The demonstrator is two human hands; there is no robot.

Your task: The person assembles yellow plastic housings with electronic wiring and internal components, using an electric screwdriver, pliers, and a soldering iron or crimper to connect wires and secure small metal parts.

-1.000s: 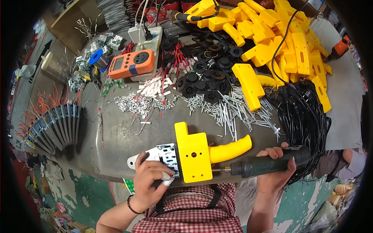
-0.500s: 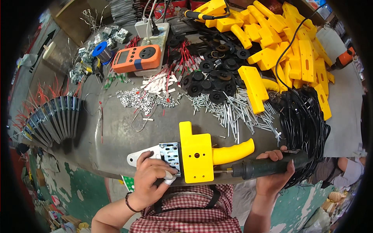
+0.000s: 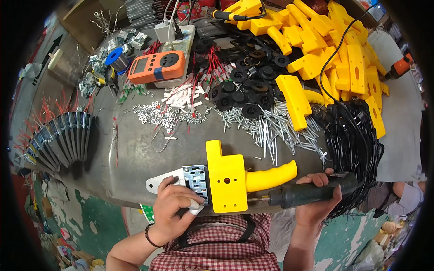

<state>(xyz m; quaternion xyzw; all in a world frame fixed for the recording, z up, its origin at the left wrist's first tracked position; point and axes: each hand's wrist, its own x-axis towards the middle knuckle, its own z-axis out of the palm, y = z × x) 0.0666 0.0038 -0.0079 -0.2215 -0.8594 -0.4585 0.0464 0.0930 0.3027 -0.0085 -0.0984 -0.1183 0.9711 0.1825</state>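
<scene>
A yellow plastic housing (image 3: 226, 183) with a curved yellow handle (image 3: 271, 176) lies near the bench's front edge. From its left side stick out a perforated metal bracket (image 3: 195, 176) and a flat grey plate (image 3: 158, 181) with a hole at its tip. My left hand (image 3: 172, 205) is closed on the bracket and plate, a white wrap on one finger. My right hand (image 3: 316, 207) grips a dark electric screwdriver (image 3: 303, 196), lying level. Its bit (image 3: 258, 199) points left at the housing's right side, below the handle; the bit's tip is hidden.
Loose long screws (image 3: 271, 131), white nuts (image 3: 156, 116) and black round parts (image 3: 251, 90) lie beyond the housing. Yellow housings (image 3: 325, 49) pile up at back right, above bundled black cables (image 3: 352, 149). An orange meter (image 3: 156, 67) stands back left; finned metal parts (image 3: 63, 135) line the left.
The housing and the screwdriver have shifted very slightly left. Both hands keep the same hold.
</scene>
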